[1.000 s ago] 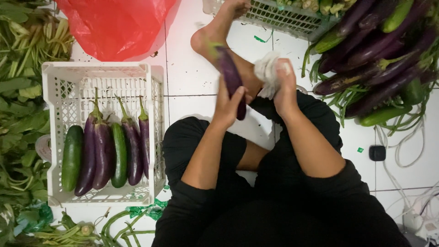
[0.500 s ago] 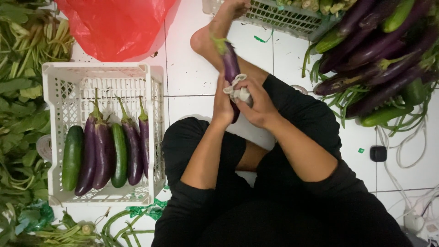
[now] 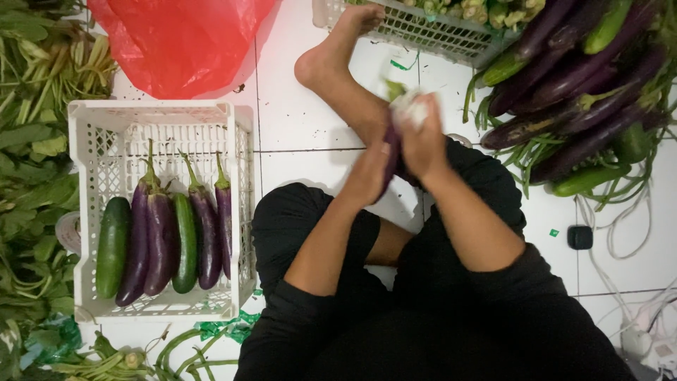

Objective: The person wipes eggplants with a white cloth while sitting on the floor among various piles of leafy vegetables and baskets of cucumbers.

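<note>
At frame centre my left hand (image 3: 368, 176) gripped the eggplant (image 3: 390, 159); my right hand (image 3: 422, 137) pressed a white cloth (image 3: 409, 107) around its upper end.

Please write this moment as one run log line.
left hand: holds eggplant | right hand: cloth on eggplant | crate: partly filled

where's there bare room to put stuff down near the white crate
Bare tile lies between the white crate and the bare foot, below the red bag. The crate's upper half is free. Crowded: leafy greens at left, eggplant pile at right.
</note>
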